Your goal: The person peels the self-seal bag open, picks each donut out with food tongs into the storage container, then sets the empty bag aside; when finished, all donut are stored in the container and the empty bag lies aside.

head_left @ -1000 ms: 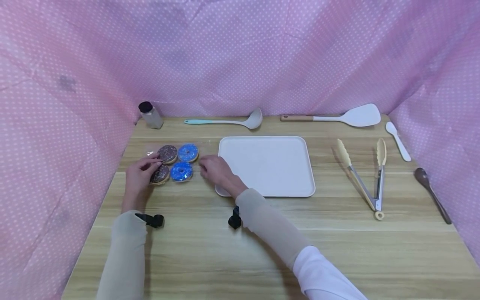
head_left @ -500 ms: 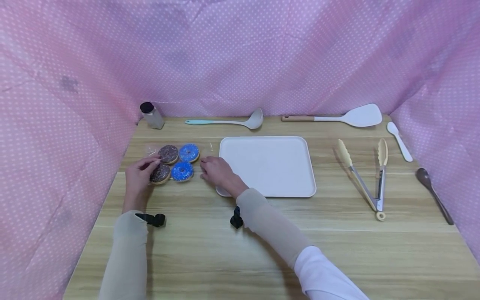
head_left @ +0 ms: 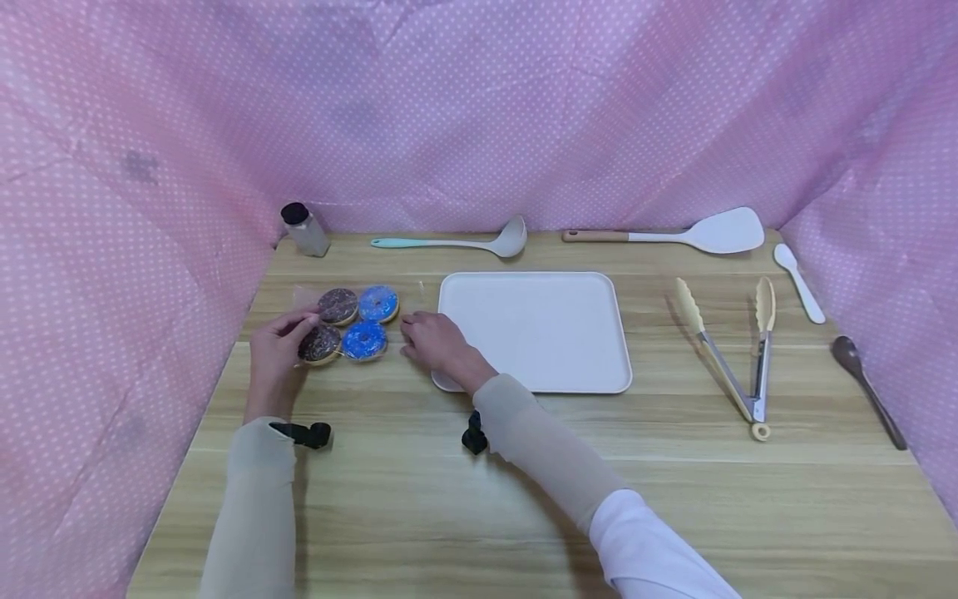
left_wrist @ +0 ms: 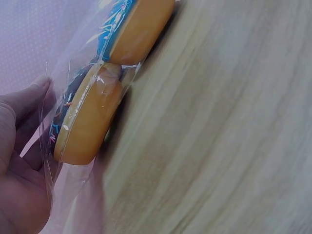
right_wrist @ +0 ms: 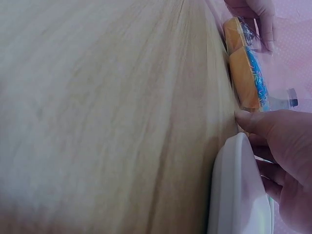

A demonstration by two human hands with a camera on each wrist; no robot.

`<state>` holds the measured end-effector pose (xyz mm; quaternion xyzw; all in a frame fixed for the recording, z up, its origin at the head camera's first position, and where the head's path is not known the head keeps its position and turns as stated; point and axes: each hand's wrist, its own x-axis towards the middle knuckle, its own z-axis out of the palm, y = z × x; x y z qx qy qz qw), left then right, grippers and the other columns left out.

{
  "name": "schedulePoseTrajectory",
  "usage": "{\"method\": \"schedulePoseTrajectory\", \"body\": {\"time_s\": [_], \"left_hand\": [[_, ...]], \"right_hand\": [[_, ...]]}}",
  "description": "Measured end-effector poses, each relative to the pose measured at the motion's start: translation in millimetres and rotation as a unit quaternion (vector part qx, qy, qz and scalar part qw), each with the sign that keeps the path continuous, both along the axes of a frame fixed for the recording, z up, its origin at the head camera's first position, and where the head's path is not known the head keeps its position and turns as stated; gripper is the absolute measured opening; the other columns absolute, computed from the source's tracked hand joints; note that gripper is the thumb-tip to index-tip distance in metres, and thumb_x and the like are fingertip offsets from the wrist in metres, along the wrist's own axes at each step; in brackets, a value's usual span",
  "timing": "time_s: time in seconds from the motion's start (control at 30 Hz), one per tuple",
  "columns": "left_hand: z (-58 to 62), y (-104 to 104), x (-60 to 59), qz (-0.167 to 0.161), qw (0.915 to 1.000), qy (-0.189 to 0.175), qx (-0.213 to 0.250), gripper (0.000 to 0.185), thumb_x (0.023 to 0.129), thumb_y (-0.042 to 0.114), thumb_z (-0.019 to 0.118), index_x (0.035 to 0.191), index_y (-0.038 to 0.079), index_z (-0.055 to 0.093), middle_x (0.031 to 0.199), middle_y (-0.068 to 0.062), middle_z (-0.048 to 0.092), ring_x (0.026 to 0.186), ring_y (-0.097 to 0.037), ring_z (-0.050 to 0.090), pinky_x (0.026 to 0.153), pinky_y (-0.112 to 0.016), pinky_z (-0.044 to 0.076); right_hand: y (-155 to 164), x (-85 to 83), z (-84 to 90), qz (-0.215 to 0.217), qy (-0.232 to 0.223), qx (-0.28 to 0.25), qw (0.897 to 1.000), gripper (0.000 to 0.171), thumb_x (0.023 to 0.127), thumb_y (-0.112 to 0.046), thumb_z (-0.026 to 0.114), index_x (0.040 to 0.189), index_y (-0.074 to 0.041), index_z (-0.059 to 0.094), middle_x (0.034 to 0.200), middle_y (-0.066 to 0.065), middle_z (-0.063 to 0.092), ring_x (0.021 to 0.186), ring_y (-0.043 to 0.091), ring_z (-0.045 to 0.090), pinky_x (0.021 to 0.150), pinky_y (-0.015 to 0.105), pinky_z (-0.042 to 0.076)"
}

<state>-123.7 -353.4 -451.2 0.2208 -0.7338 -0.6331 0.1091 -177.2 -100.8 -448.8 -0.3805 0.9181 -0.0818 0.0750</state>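
Left hand (head_left: 274,343): fingers pinching donut bag (head_left: 352,323). Right hand (head_left: 432,339): fingers' hold, cannot tell. Bag likely light, slippery; grip edges.

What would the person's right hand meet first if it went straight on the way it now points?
The right hand points toward the clear wrapping, likely met first unless already touched; next would be one of the blue-topped doughnuts inside, though depth leaves unclear which.
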Motion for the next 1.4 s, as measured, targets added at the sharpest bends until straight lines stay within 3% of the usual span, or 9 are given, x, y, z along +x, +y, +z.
{"method": "schedulePoseTrajectory", "body": {"time_s": [0.17,0.3,0.43,0.6,0.77,0.93,1.27,1.4], "left_hand": [[0.5,1,-1.9,0.002,1.0,0.001,0.006,0.038,0.079,0.025,0.078,0.107,0.001,0.07,0.112,0.003,0.071,0.12,-0.01,0.055,0.101,-0.014,0.039],[0.8,0,-3.0,-0.006,0.9996,-0.011,-0.027,0.039,0.08,0.03,0.077,0.108,0.004,0.07,0.112,0.007,0.071,0.12,-0.008,0.054,0.102,-0.014,0.038],[0.8,0,-3.2,-0.014,0.9996,-0.021,-0.017,0.04,0.08,0.03,0.076,0.11,0.003,0.069,0.115,0.007,0.069,0.123,-0.008,0.052,0.106,-0.017,0.035],[1.6,-1,-3.6,-0.013,0.999,-0.041,0.01,0.044,0.078,0.032,0.078,0.112,0.005,0.068,0.12,0.006,0.067,0.126,-0.009,0.048,0.11,-0.02,0.033],[0.7,-2,-4.8,-0.017,0.9984,-0.053,-0.006,0.047,0.077,0.037,0.077,0.113,0.008,0.068,0.122,0.008,0.066,0.127,-0.008,0.048,0.111,-0.022,0.031],[1.6,-2,-3.4,-0.018,0.9988,-0.045,-0.008,0.045,0.078,0.036,0.077,0.113,0.009,0.069,0.12,0.008,0.067,0.127,-0.007,0.047,0.109,-0.019,0.032],[0.6,-3,-2.7,-0.007,0.9986,-0.036,0.039,0.046,0.075,0.033,0.08,0.112,0.007,0.07,0.118,0.006,0.068,0.126,-0.007,0.048,0.104,-0.015,0.037],[-0.8,-3,-2.8,-0.002,0.9973,-0.008,0.072,0.041,0.076,0.023,0.081,0.11,0.002,0.069,0.115,0.002,0.069,0.123,-0.01,0.051,0.097,-0.013,0.042]], "right_hand": [[3,-0.9,-1.0,-0.001,0.003,-0.019,1.0,0.024,0.095,-0.034,0.057,0.107,-0.014,0.064,0.131,0.0,0.059,0.117,0.016,0.055,0.097,0.031,0.047],[8,-0.6,-1.2,-0.004,0.005,-0.063,0.998,0.027,0.095,-0.03,0.057,0.115,-0.013,0.064,0.132,0.001,0.058,0.121,0.016,0.054,0.101,0.03,0.045],[16,-0.8,2.0,-0.011,-0.001,-0.113,0.993,0.033,0.096,-0.025,0.054,0.125,-0.011,0.062,0.134,0.004,0.058,0.127,0.018,0.05,0.107,0.031,0.04],[32,-4.5,10.5,-0.038,-0.009,-0.134,0.99,0.037,0.097,-0.026,0.053,0.13,-0.01,0.058,0.137,0.006,0.055,0.131,0.02,0.047,0.11,0.033,0.037],[56,-10.5,21.7,-0.074,-0.012,-0.16,0.984,0.038,0.097,-0.025,0.054,0.132,-0.01,0.056,0.14,0.007,0.052,0.133,0.021,0.043,0.112,0.035,0.033],[86,-19.3,29.6,-0.114,-0.003,-0.202,0.973,0.04,0.097,-0.027,0.055,0.132,-0.01,0.055,0.14,0.008,0.052,0.133,0.022,0.044,0.113,0.036,0.032],[155,-28.1,34.3,-0.201,0.006,-0.261,0.944,0.039,0.096,-0.024,0.058,0.131,-0.007,0.056,0.136,0.012,0.054,0.131,0.028,0.044,0.112,0.041,0.033],[180,-29.0,35.1,-0.219,0.02,-0.271,0.937,0.039,0.094,-0.022,0.059,0.129,-0.005,0.056,0.135,0.015,0.055,0.13,0.03,0.045,0.112,0.042,0.033]]}}
